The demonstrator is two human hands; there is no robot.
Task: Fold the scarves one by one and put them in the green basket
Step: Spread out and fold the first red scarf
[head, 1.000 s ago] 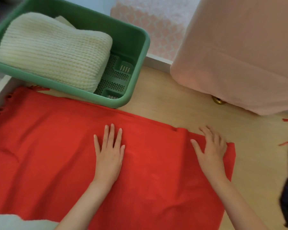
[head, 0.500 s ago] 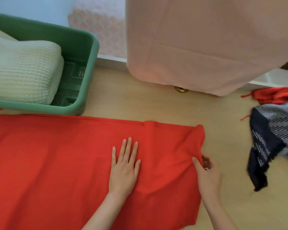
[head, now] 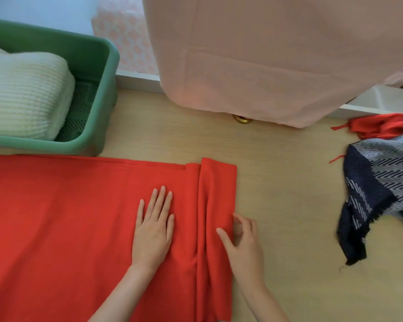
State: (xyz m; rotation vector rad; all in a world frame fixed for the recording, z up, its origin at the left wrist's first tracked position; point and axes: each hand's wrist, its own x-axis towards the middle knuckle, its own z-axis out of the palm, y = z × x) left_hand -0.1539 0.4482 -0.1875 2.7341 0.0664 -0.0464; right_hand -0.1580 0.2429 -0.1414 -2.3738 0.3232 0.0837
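A red scarf [head: 68, 217] lies spread flat on the wooden floor [head: 289, 205]. My left hand [head: 155, 226] presses flat on it, fingers straight. Just to the right, my right hand [head: 242, 242] pinches the scarf's right edge, which is bunched into upright pleats. The green basket [head: 102, 89] stands at the upper left, touching the scarf's far edge. A folded cream knit scarf [head: 26, 94] lies inside it. A navy and grey patterned scarf [head: 377, 194] lies crumpled at the right, with another red scarf [head: 377, 127] behind it.
A pink cloth [head: 265, 66] drapes over something at the top centre, hanging almost to the floor, with a brass foot [head: 242, 119] showing beneath. A white baseboard [head: 137, 79] runs along the back.
The view has swung right. My right hand went from lying flat on the scarf to taking hold of its right edge, and has drawn that edge leftward into folds. My left hand stays pressed flat.
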